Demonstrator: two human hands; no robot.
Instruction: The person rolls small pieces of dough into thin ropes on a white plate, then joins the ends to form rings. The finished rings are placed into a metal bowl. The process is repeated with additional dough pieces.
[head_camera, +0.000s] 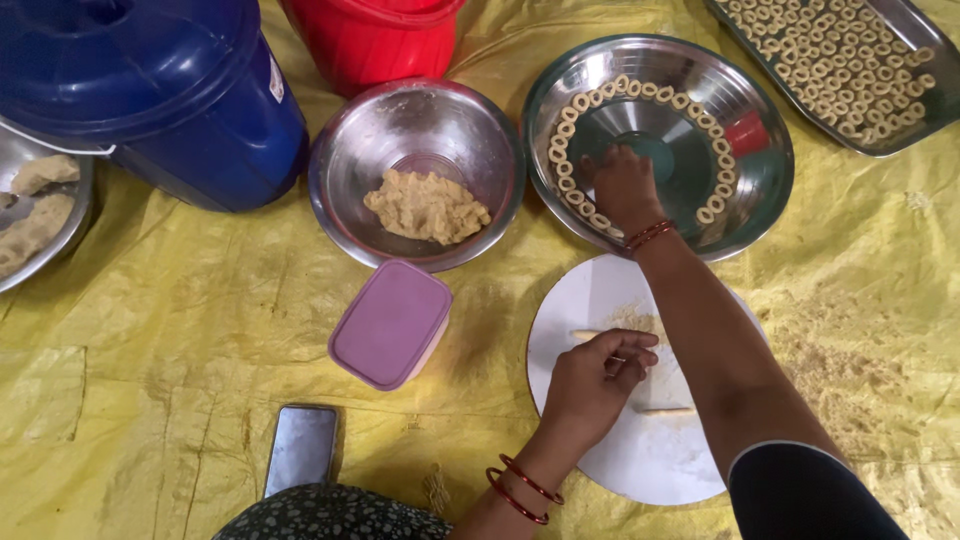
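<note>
My right hand (625, 185) reaches into a steel bowl (760, 190) whose inner wall is lined with small dough rings (566, 160); its fingers are down among the rings at the bowl's near left. My left hand (595, 380) rests curled on a round white board (660, 450), fingertips at a thin rolled dough stick (585, 335). A second short dough stick (665, 410) lies on the board beside it. Whether the right hand holds a ring is hidden.
A steel bowl (345, 180) holds a lump of dough (427, 207). A pink lidded box (390, 322) and a phone (301, 447) lie on the yellow sheet. A blue drum (160, 90), red bucket (370, 40), ring-filled tray (905, 130) and another dough bowl (70, 235) surround them.
</note>
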